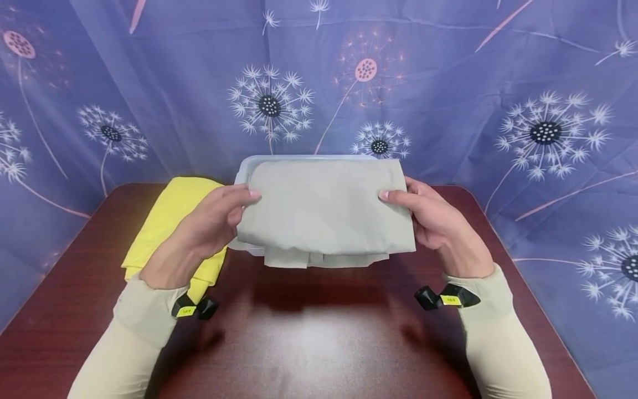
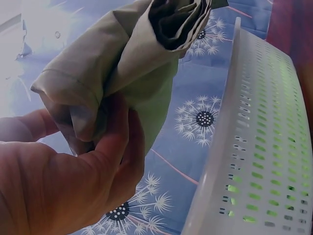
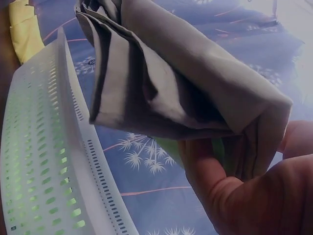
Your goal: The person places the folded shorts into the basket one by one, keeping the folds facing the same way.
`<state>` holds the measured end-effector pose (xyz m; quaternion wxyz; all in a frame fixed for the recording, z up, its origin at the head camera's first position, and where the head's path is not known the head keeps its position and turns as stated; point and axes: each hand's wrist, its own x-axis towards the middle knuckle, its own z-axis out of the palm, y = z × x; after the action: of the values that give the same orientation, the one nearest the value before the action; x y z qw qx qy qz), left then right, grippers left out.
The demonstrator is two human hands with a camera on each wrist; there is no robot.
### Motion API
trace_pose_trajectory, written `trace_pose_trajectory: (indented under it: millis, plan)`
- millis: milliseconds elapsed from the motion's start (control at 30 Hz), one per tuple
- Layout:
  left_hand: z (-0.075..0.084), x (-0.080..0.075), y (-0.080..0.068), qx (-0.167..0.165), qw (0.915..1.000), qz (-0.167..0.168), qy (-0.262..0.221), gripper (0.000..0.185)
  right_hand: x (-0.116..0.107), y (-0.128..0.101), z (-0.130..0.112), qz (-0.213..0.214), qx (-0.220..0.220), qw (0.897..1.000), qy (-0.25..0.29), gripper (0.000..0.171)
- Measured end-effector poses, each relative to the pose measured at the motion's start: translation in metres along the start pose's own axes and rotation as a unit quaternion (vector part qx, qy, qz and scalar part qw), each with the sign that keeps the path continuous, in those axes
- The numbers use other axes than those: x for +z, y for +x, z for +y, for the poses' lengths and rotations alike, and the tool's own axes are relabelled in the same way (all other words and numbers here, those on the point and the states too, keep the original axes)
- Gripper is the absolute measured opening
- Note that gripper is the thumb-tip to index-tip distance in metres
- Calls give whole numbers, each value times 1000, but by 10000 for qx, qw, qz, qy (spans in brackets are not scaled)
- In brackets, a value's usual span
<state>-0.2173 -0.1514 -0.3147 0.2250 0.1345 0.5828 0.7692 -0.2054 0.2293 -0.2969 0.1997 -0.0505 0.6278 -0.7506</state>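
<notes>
Both hands hold a folded gray-beige cloth (image 1: pixel 324 205) up off the worktop (image 1: pixel 319 343), over its far middle stretch and in front of a pale plastic basket (image 2: pixel 264 142). The left hand (image 1: pixel 211 219) pinches the cloth's left end, thumb on the upper face and fingers beneath; the right hand (image 1: pixel 436 216) grips the right end the same way. Neither grip is wide: each closes on a thickness of stacked layers.

The cloth's upper face is smooth and matte, almost rectangular, with a rounded fold at the front and narrower flaps hanging just below it. From the wrists its ends show soft loops and several loose layers. The wrist views show a gap between cloth and basket.

The basket stands near the worktop's far edge, well apart from the left and right edges. It has a smooth rim and walls pierced with rows of small slots; green shows through them, though I cannot tell from what. A bright yellow cloth (image 1: pixel 166 221) lies toward the far left corner, partly behind the left forearm. The glossy red-brown worktop has room between the forearms, reaching toward the near edge, with glare on the wood. A blue dandelion-print curtain (image 1: pixel 428 72) hangs beyond the far edge.
</notes>
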Motion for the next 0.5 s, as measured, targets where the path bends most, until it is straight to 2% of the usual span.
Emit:
trace_pose_trajectory:
  millis: [500]
  plan:
    - [4,-1,27,376,9962,60,-788,25,-1,19,-6,308,-28,9984,467,24]
